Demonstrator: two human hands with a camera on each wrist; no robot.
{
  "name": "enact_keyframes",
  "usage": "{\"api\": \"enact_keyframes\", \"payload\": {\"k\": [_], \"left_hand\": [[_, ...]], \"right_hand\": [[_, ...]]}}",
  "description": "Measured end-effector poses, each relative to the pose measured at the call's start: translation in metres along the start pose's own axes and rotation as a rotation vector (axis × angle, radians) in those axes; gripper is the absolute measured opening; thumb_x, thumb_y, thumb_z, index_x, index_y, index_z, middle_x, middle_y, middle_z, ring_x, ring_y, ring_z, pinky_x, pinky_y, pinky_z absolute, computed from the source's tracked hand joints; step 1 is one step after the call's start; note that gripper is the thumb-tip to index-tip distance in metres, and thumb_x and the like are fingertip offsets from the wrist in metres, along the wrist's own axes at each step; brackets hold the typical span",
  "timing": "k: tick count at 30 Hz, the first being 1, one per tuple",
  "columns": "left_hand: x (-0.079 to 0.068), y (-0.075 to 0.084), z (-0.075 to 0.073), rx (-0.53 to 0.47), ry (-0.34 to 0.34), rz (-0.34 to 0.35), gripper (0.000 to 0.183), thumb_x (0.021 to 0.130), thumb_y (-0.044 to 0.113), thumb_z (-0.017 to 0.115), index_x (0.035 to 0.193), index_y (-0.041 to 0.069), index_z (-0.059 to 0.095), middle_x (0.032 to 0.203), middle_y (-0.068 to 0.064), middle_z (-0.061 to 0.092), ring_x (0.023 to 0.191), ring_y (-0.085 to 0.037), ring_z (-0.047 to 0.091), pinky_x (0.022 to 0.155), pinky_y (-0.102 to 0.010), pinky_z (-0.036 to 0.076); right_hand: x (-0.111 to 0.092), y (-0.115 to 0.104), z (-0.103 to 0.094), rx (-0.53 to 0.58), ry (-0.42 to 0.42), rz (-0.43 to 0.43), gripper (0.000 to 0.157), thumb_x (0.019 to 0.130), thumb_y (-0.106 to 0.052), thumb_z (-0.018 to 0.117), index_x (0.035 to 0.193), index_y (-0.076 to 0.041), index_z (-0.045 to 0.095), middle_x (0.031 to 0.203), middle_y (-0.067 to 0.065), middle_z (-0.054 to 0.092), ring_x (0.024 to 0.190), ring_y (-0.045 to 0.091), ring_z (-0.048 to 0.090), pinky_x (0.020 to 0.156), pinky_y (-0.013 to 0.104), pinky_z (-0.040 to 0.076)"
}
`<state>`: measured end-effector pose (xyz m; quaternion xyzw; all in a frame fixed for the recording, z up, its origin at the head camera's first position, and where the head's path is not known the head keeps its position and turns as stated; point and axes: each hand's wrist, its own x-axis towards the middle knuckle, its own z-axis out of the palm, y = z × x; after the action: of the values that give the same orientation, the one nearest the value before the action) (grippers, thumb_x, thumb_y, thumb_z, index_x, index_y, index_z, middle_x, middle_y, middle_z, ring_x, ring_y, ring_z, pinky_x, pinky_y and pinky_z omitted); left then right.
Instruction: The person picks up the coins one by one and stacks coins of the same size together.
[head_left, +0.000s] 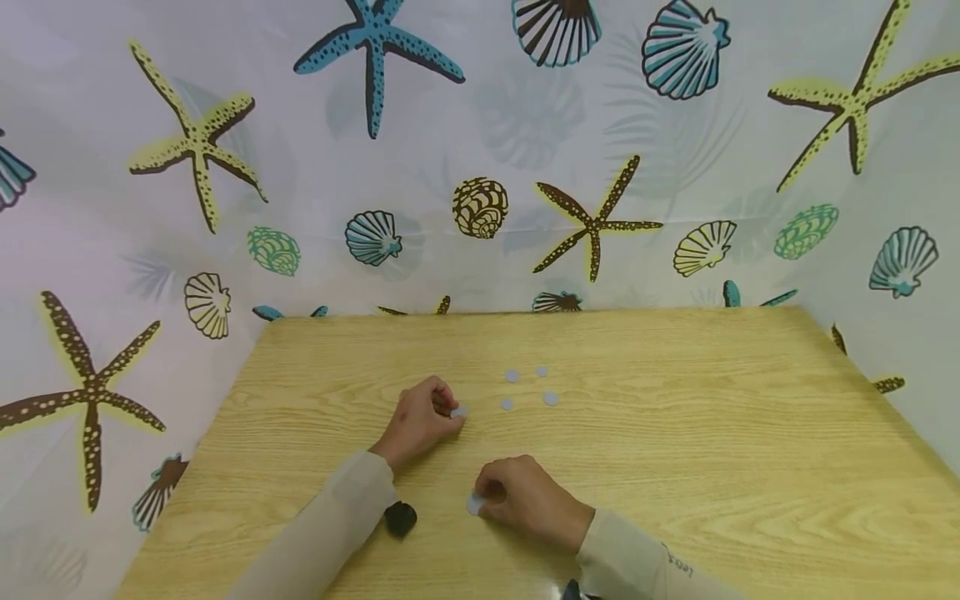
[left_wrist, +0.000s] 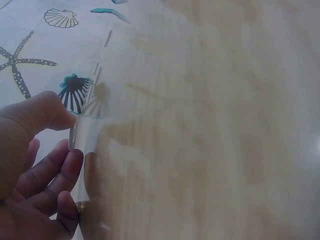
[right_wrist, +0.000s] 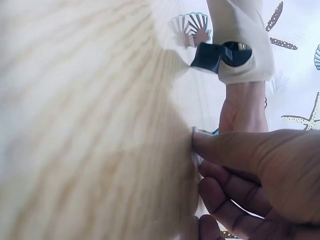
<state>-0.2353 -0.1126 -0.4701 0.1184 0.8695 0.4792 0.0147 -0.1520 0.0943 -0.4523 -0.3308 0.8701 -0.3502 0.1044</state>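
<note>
In the head view my left hand point(head_left: 425, 419) is at the left of the group of loose discs, pinching a small, flat, grey-white round disc point(head_left: 459, 412) between thumb and fingers close to the tabletop. The left wrist view shows this disc point(left_wrist: 73, 134) edge-on at the fingertips. Nearer to me, my right hand point(head_left: 531, 502) holds a similar disc point(head_left: 474, 505) at its thumb and bent forefinger, low over the wood. From the right wrist, the second disc point(right_wrist: 195, 136) appears as a thin edge by the thumb tip.
Several more grey-white discs point(head_left: 551, 399) lie loosely grouped on the wooden table point(head_left: 712, 433), beyond the hands. A cloth point(head_left: 450, 275) printed with shells and starfish rises behind the table and along both sides. A black wrist camera point(head_left: 401, 518) sticks out from the left sleeve.
</note>
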Motion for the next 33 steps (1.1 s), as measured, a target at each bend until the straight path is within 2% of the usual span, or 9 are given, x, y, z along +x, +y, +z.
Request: {"api": "enact_keyframes", "payload": {"k": [18,25,33], "left_hand": [[-0.040,-0.001,-0.010,-0.011,-0.002,0.033,0.025,0.081,0.006,0.081,0.093,0.010,0.060,0.090,0.006,0.069,0.087,-0.010,0.065,0.085,-0.035,0.051],[-0.053,-0.001,-0.011,-0.012,-0.060,0.076,0.023,0.081,0.008,0.081,0.093,0.014,0.062,0.090,0.008,0.069,0.086,-0.011,0.065,0.076,-0.027,0.049],[-0.064,0.001,-0.012,0.010,-0.084,0.126,0.025,0.080,0.007,0.082,0.094,0.012,0.062,0.090,0.007,0.069,0.082,-0.013,0.062,0.067,-0.023,0.045]], "right_hand": [[-0.001,0.000,0.003,0.034,-0.002,0.020,0.016,0.081,-0.003,0.081,0.095,-0.005,0.072,0.098,0.003,0.074,0.094,0.014,0.068,0.088,0.030,0.053],[-0.001,0.000,0.002,0.036,0.006,0.006,0.015,0.082,-0.003,0.080,0.095,-0.004,0.072,0.098,0.004,0.074,0.093,0.015,0.068,0.087,0.031,0.054],[-0.001,0.000,0.002,0.041,0.006,-0.004,0.015,0.082,-0.002,0.080,0.095,-0.004,0.072,0.098,0.004,0.074,0.096,0.016,0.068,0.090,0.037,0.054]]}}
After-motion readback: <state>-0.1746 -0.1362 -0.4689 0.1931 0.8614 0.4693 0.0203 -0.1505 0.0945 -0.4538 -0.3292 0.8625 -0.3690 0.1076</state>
